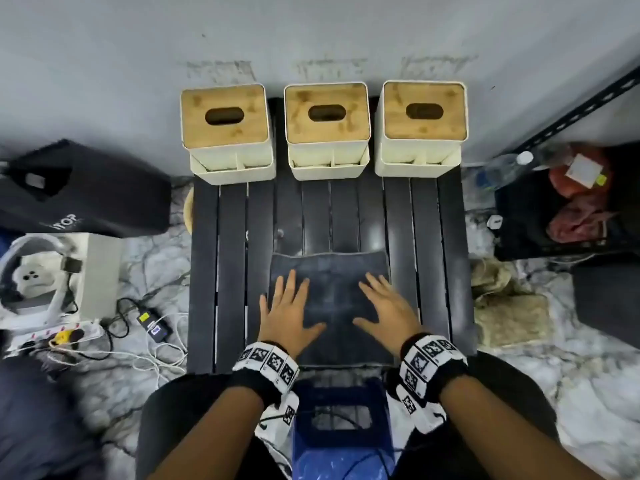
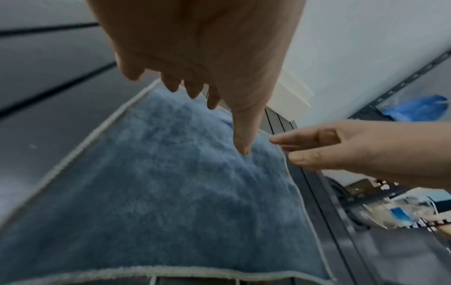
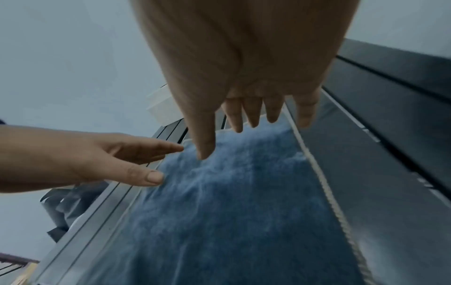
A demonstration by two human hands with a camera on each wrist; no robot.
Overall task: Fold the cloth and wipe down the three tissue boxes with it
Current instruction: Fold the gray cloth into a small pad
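Observation:
A dark blue cloth [image 1: 330, 271] with a pale hem lies spread flat on the near half of the black slatted table [image 1: 426, 216]. My left hand [image 1: 289, 306] rests on the cloth's left part with straight, spread fingers. On its right part my right hand [image 1: 388, 306] lies flat the same way. Both wrist views show the blue cloth [image 2: 171, 183] [image 3: 231, 202] under the spread fingers [image 2: 192, 90] [image 3: 253, 115]. At the table's far edge stand three white tissue boxes with wooden lids: left [image 1: 225, 116], middle [image 1: 326, 112], right [image 1: 424, 110].
A grey wall rises behind the boxes. On the floor to the left lie a black bag [image 1: 86, 192], a power strip and cables [image 1: 69, 334]. A black rack with a bottle [image 1: 509, 164] and red cloth stands on the right. A blue stool [image 1: 341, 424] sits between my knees.

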